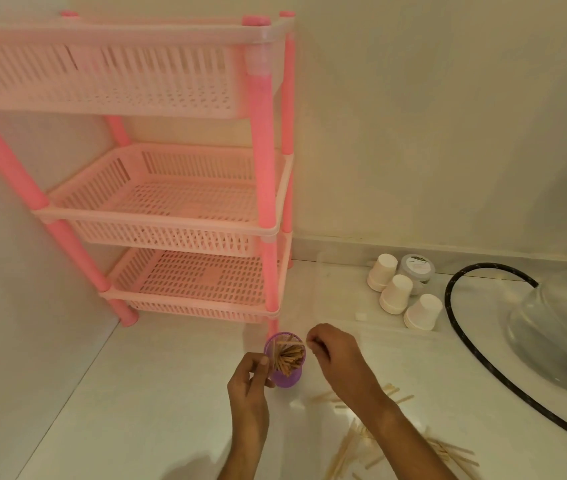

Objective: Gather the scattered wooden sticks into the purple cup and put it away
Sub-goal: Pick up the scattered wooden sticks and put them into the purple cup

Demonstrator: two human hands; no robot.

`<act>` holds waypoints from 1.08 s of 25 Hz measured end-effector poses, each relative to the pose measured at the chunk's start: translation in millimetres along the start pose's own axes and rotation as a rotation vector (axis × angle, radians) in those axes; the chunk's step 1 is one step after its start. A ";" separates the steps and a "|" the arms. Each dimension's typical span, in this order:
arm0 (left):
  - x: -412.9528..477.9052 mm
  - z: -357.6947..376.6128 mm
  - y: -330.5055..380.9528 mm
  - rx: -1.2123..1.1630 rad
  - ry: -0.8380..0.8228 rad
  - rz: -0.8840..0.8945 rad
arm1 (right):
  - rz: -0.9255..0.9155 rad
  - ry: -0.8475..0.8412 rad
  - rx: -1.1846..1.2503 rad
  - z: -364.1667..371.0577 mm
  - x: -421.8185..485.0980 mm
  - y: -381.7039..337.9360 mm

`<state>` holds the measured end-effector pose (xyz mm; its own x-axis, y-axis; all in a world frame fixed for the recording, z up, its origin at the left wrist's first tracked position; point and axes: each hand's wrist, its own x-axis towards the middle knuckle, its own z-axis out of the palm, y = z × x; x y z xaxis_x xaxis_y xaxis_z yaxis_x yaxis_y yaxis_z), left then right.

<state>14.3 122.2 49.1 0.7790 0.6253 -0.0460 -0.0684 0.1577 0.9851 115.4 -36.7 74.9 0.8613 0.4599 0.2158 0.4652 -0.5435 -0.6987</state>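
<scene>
A purple mesh cup (286, 377) stands on the white counter just in front of the pink rack, with a bundle of wooden sticks (288, 358) inside it. My left hand (249, 382) grips the cup's left side with curled fingers. My right hand (335, 355) hovers just right of the cup's rim, fingers curled; whether it pinches a stick is unclear. More wooden sticks (351, 448) lie scattered on the counter under and beside my right forearm.
A three-tier pink plastic rack (268, 188) stands in the corner behind the cup. Three upturned white paper cups (396, 294) and a grey-lidded jar (417, 267) sit at the back right. A black hose (462, 327) curves round a glass vessel (562, 327) on the right.
</scene>
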 end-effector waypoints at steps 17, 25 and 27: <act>-66.1 23.1 -61.8 1.131 -0.524 0.076 | 0.830 -0.068 -0.689 -67.3 -192.5 98.7; -101.7 81.6 -84.8 1.445 -0.631 0.094 | 0.716 -0.117 -0.593 -50.1 -210.5 97.4; -106.7 86.9 -86.8 1.446 -0.652 0.133 | 0.654 -0.143 -0.572 -46.7 -205.6 97.9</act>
<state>-8.8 -24.6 -17.2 0.9638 0.0947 -0.2491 0.1730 -0.9334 0.3143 -6.7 -217.3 -6.0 0.9750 -0.0036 -0.2222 -0.0480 -0.9796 -0.1950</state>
